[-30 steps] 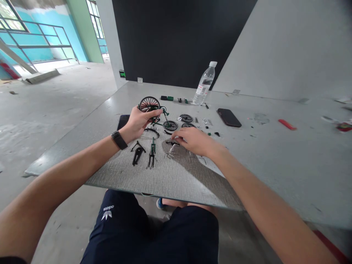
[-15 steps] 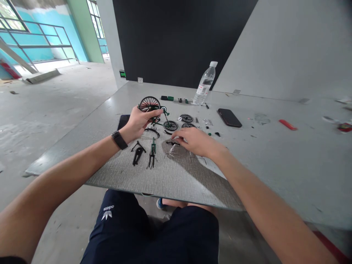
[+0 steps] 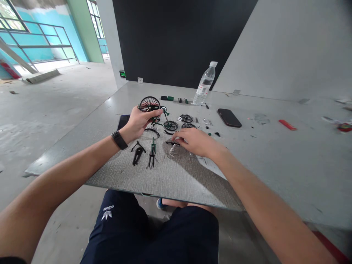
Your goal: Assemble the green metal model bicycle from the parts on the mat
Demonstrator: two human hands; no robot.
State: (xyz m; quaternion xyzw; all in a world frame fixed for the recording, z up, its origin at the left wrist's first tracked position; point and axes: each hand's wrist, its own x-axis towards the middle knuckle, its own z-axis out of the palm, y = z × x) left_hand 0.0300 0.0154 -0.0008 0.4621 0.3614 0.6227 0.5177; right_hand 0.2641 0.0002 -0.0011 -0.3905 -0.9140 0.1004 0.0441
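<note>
My left hand grips a small model bicycle with a green frame and black spoked wheels, holding it just above the grey board. My right hand lies low on the board with its fingertips pinched on a small black part beside a clear plastic bag. Loose black parts and a green and black fork piece lie below the left hand. Two spare wheels sit behind the right hand.
A water bottle stands at the back. A dark phone lies to the right, another dark phone under my left wrist. A red tool lies far right. Small bits line the back of the table.
My right hand has crept slightly down and right over the small black part. The left hand and the model bicycle stay where they were.
</note>
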